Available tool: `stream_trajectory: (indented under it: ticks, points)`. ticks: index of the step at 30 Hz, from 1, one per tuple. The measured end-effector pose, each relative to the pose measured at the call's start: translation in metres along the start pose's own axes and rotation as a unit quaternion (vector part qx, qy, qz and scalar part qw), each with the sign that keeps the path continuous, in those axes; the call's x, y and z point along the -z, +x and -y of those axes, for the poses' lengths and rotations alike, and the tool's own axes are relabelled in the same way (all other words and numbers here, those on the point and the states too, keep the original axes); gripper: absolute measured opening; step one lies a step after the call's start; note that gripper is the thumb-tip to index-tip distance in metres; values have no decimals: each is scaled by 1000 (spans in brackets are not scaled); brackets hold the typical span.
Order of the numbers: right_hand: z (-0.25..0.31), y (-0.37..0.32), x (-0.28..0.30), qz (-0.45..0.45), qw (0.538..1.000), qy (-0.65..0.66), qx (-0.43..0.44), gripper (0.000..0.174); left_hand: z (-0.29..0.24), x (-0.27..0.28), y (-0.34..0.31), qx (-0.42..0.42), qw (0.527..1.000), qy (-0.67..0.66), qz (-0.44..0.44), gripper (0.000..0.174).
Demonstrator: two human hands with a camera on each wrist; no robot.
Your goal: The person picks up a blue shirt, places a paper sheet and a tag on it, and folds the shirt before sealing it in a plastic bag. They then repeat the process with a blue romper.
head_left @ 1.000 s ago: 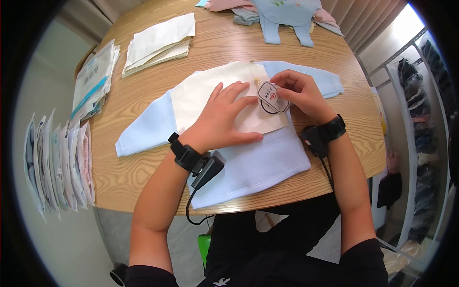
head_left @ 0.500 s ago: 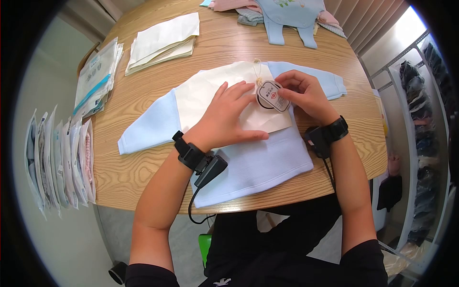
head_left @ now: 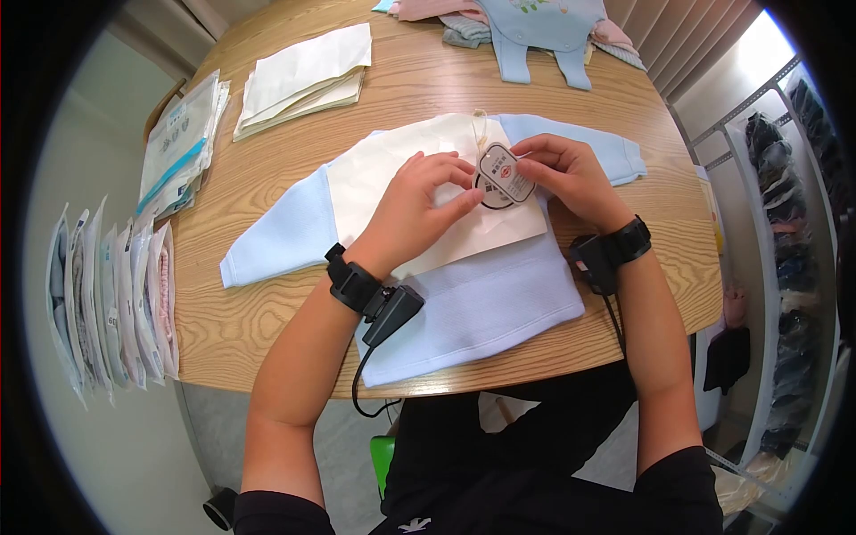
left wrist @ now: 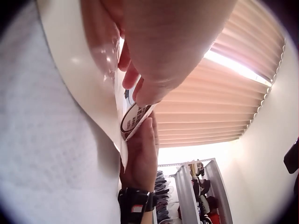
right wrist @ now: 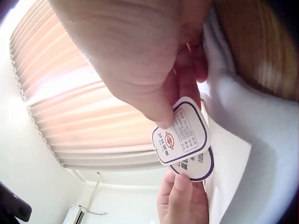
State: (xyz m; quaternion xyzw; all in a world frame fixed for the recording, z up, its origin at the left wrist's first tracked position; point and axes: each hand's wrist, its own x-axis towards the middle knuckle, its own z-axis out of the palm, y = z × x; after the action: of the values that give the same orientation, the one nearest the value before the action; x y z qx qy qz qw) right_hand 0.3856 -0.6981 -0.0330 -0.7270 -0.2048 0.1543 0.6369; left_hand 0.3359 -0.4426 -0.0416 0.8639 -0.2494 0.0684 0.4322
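The hang tag (head_left: pixel 505 174) sits just above the frame's centre, tilted up over the cream sheet (head_left: pixel 392 169) that lies on the light-blue garment (head_left: pixel 481 303). The right hand (head_left: pixel 571 178) pinches its right edge. The left hand (head_left: pixel 410 214) pinches its left edge with curled fingers.

Garment packing room, clothes rack (head_left: pixel 789 259), bagged clothes (head_left: pixel 111 294)

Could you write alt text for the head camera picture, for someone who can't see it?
Seen from above, a person's left hand and right hand pinch a white hang tag over a cream sheet lying on a light blue garment spread on a wooden table. Folded cream sheets, packaged items and baby clothes lie farther out.
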Motion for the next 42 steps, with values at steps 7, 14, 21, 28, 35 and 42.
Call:
stream_trajectory:
  ticks: [7,14,21,28,35,42]
  points:
    - [-1,1,2,4,1000,22,17,28,2,-2,-1,186,954,-227,-59,21]
    - [-3,2,5,9,998,48,31,36,1,-4,2,156,956,-221,-111,24]
    - [-1,2,1,-25,996,80,37,32,0,-2,2,193,944,-238,-125,25]
    - [-5,3,6,-8,998,65,25,21,-1,-2,2,192,944,-243,-117,25]
    - [-5,2,5,-19,997,76,25,17,0,0,2,189,945,-246,-107,27]
    - [-8,3,6,-17,996,82,35,17,0,0,2,191,947,-238,-102,28]
